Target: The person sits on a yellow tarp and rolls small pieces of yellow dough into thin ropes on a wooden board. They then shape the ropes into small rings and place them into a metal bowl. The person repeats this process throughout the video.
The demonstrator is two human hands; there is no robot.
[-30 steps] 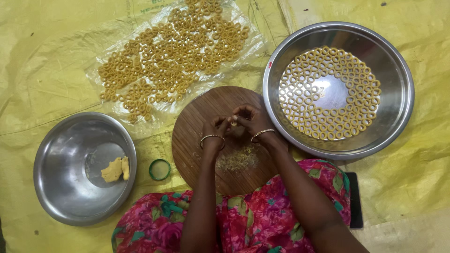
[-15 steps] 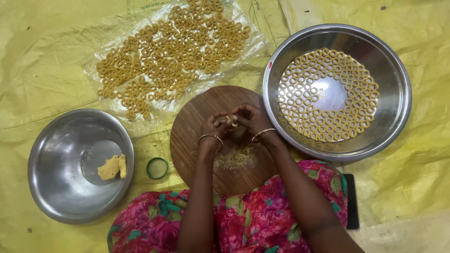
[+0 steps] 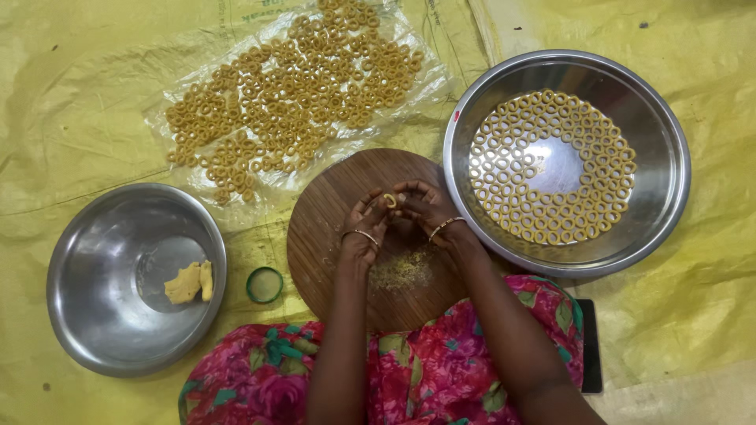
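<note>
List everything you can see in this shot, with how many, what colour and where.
round wooden board: one, brown, centre, under the hands
small dough ring: one, yellow, between the fingertips of both hands
wide steel plate: one, silver, right, holding many pale dough rings
clear plastic sheet: one, top centre, covered with many golden rings
steel bowl: one, silver, left
dough lump: one, yellow, inside the bowl
small round lid: one, green, beside the bowl
yellow ground sheet: one, beneath everything
left hand: on the ring
right hand: on the ring
</note>
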